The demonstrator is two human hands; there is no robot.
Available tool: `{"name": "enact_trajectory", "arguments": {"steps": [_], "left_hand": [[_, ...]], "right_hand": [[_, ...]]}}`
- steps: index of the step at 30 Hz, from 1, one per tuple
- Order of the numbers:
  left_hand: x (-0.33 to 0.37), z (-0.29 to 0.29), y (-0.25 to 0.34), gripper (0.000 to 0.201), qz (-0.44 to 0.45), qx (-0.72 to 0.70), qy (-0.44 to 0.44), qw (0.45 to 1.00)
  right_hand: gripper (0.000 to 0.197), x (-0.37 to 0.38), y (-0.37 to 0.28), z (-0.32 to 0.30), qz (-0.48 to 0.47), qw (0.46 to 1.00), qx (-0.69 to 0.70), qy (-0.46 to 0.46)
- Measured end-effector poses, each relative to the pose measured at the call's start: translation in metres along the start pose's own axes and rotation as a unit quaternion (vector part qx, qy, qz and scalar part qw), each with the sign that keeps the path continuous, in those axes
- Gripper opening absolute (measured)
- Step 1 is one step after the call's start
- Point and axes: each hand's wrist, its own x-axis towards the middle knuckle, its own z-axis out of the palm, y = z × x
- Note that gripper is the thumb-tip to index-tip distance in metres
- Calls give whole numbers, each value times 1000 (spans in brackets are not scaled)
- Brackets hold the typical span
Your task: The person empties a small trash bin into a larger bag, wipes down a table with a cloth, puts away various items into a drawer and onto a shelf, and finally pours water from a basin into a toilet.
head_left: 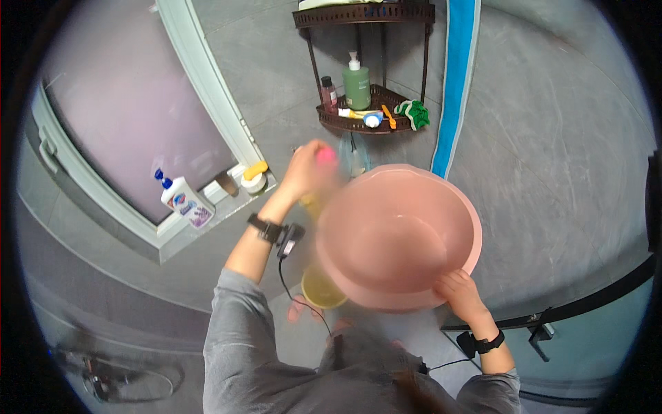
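A large pink plastic basin [396,238] is tilted in front of me, its smooth inside facing up toward me. My right hand [460,293] grips its near right rim, fingers over the edge. My left hand [309,167] is raised past the basin's far left side. Its fingers are closed around a small bright pink thing [325,156], whose kind is blurred. Just below that hand, a yellow patch [310,203] shows partly behind the haze. A yellow round container [321,288] stands low near my feet, partly covered by the basin.
A dark corner rack [376,124] holds a green pump bottle [356,84], tubes and a green scrubber [414,114]. A blue strip [458,76] hangs beside it. On the window ledge stand a white pump bottle [189,203] and yellow soap [256,170]. At right is a glass door handle [541,334].
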Motion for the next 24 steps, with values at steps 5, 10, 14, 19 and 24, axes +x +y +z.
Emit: {"name": "enact_trajectory", "arguments": {"steps": [5,10,14,19,24], "left_hand": [[109,15,-52,31,90,-80,168,978],[172,39,-86,36,-3,-48,45,998],[185,28,-73,37,-3,107,-70,992],[185,25,-78,40,21,114,13,993],[110,31,-54,32,207,-88,69,972]], "right_hand": [[22,30,-19,11,62,997,-43,-19],[16,53,-44,31,120,988,-91,-27],[16,61,-71,40,187,977,-98,-22],[16,62,-107,44,258,959,-115,-36],[15,51,-135,37,312,942,-119,-24]]}}
